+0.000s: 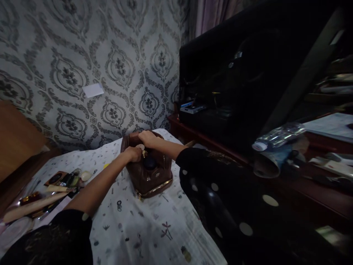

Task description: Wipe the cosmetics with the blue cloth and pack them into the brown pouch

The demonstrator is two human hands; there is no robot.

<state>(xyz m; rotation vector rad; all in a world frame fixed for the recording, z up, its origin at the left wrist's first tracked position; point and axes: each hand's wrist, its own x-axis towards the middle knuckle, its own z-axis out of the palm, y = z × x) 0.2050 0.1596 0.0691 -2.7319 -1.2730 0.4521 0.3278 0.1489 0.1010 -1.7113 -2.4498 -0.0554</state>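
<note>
A home, seemingly a bedroom: silver-grey damask-patterned wallpaper [120,66], a purplish fabric curtain [211,14] and a plant-printed white cloth sheet [124,235] show it.

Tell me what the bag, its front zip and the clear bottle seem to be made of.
Bag: leather or imitation leather, low sheen; smooth brown surface with soft folds.
Front zip: probably metal, gold-toned and shiny; it glints along its length.
Clear bottle: likely thin plastic, glossy; see-through with bright highlights.

1 left hand [133,154], 1 right hand [147,138], 1 brown bag [137,179], 1 clear bottle [282,136], 1 white rectangle [93,90], 1 printed cloth [149,228]; small items [73,180] at far left too jumbled to count.
</note>
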